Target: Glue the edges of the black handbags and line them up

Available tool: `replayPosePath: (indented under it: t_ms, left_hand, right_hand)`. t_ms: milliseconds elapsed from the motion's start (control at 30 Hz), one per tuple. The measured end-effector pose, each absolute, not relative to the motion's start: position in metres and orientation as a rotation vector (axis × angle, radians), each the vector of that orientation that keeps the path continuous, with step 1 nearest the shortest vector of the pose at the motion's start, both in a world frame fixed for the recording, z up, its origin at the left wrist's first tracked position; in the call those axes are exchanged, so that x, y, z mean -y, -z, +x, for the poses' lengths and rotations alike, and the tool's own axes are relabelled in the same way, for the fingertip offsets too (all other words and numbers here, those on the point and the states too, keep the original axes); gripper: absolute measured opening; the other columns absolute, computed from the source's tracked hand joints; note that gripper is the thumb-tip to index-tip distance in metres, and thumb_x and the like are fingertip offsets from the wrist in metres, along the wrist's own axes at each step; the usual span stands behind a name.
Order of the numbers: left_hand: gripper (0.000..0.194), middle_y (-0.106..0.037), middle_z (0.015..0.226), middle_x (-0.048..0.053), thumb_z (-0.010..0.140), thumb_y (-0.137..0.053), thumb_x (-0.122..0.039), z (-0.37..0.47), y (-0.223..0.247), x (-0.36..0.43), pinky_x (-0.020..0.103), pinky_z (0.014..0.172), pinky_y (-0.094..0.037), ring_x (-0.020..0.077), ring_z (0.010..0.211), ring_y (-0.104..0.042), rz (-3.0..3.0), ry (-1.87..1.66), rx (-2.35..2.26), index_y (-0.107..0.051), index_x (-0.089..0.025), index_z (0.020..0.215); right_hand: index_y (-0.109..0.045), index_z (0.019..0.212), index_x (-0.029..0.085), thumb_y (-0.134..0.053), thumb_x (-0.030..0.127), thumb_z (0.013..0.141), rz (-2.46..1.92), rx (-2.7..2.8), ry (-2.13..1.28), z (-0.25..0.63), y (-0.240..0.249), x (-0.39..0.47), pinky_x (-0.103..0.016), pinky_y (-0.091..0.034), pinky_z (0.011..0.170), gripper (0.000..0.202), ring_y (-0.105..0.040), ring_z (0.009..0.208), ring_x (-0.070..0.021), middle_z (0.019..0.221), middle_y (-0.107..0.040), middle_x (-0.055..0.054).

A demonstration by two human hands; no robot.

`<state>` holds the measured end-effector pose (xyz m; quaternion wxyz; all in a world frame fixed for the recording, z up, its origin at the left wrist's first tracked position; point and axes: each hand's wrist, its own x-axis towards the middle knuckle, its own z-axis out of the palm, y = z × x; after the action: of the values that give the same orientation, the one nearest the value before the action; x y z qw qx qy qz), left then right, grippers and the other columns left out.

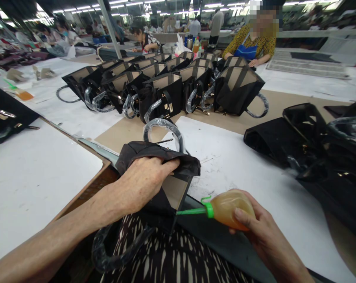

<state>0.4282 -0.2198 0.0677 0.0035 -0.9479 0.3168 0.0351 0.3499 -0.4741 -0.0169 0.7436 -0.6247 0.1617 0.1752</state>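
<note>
At the bag [163, 208], plain amber bottle [228, 206]

Bag at centre [161, 206] was black, its lining [177, 188] plain beige; squeeze bottle [232, 206] ran amber to orange, with cap [209, 210] and nozzle [191, 211] bright green; lap fabric [180, 257] was dark brown-black with irregular cream streaks. Bags behind [176, 89] were black too, insides beige, some with dark stripes, a clasp [170, 107] gold-toned; table sheet [225, 157] was white with dark specks, cardboard layer [296, 103] plain tan; co-worker's top [241, 39] was mustard with dark speckles, apron [246, 52] solid blue.
</note>
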Motion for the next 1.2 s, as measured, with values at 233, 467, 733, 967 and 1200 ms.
replayPosePath:
  t_ms: [233, 467, 733, 967, 1200]
  left_hand:
    - [0.033, -0.066, 0.09, 0.01, 0.083, -0.04, -0.01, 0.43, -0.068, 0.221, 0.037, 0.069, -0.053, 0.0235, 0.076, -0.063, -2.983, -0.122, -0.989, -0.058, -0.018, 0.111]
    - [0.035, -0.066, 0.089, 0.01, 0.083, -0.041, -0.011, 0.433, -0.064, 0.22, 0.037, 0.068, -0.052, 0.0228, 0.075, -0.064, -2.983, -0.12, -0.963, -0.056, -0.019, 0.114]
    - [0.031, -0.066, 0.089, 0.009, 0.086, -0.04, -0.016, 0.447, -0.073, 0.224, 0.036, 0.071, -0.051, 0.0239, 0.08, -0.064, -3.019, -0.117, -0.985, -0.057, -0.02, 0.111]
    - [0.024, -0.067, 0.08, 0.006, 0.084, -0.044, -0.018, 0.475, -0.087, 0.227, 0.031, 0.067, -0.047, 0.0228, 0.078, -0.063, -3.063, -0.141, -1.061, -0.059, -0.02, 0.102]
    - [0.021, -0.066, 0.085, 0.005, 0.078, -0.051, -0.023, 0.512, -0.096, 0.227, 0.028, 0.067, -0.044, 0.0217, 0.082, -0.062, -3.162, -0.173, -1.094, -0.059, -0.019, 0.097]
  right_hand:
    - [-0.055, 0.1, 0.02, -0.067, 0.044, 0.072, -1.333, -0.337, -0.405, 0.346, 0.019, 0.47, -0.025, -0.044, 0.048, 0.039, -0.052, 0.072, -0.0196, 0.088, -0.06, -0.005]
    - [-0.055, 0.098, 0.019, -0.068, 0.046, 0.068, -1.349, -0.376, -0.41, 0.335, 0.01, 0.461, -0.024, -0.044, 0.046, 0.043, -0.054, 0.069, -0.0193, 0.083, -0.062, -0.005]
    - [-0.049, 0.112, 0.026, -0.073, 0.041, 0.064, -1.786, -0.351, -0.016, 0.328, 0.018, 0.474, -0.024, -0.053, 0.069, 0.056, -0.063, 0.083, -0.0224, 0.098, -0.065, -0.002]
    - [-0.044, 0.12, 0.023, -0.056, 0.025, 0.083, -2.336, 0.35, 0.417, 0.366, 0.031, 0.476, -0.029, -0.05, 0.079, 0.04, -0.058, 0.097, -0.0225, 0.113, -0.053, -0.009]
    - [-0.042, 0.126, 0.031, -0.045, 0.006, 0.085, -2.489, 0.638, 0.854, 0.372, 0.009, 0.505, -0.031, -0.05, 0.077, 0.048, -0.048, 0.115, -0.027, 0.134, -0.039, -0.01]
